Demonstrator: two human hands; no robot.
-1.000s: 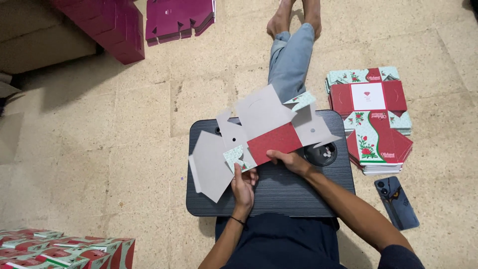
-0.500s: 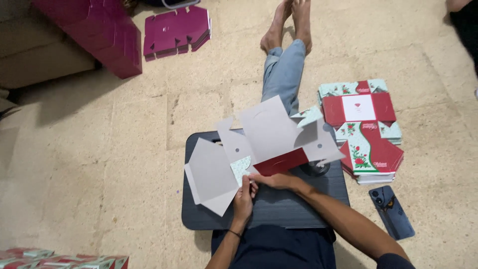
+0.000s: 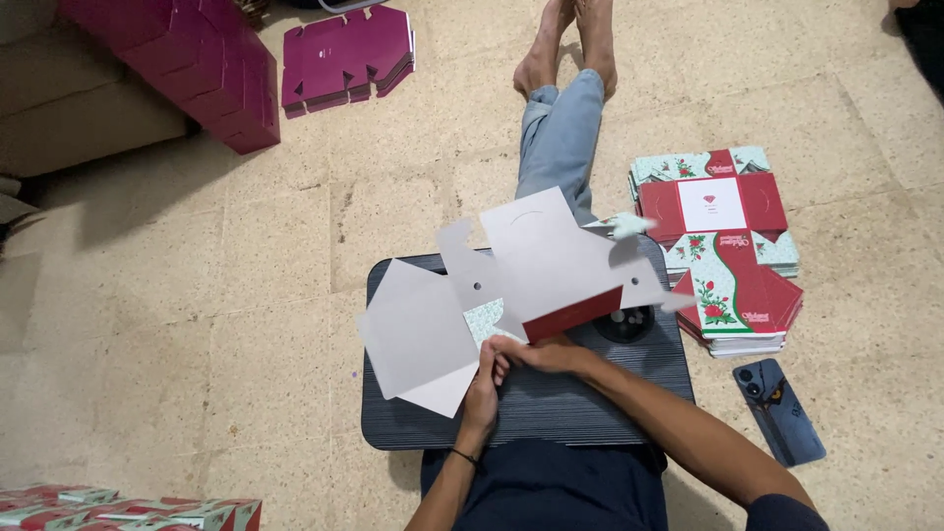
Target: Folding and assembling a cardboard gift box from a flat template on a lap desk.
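Left hand point(image 3: 481, 391) and right hand point(image 3: 539, 354) meet at centre — fingers pinched, forearms angled inward.

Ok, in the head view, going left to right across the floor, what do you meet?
Stack of magenta folded boxes → flat magenta cardboard cutouts → grey unfolded carton blank held by the left hand and right hand over the dark lap tray → stack of flat red-and-mint printed cartons → dark blue phone.
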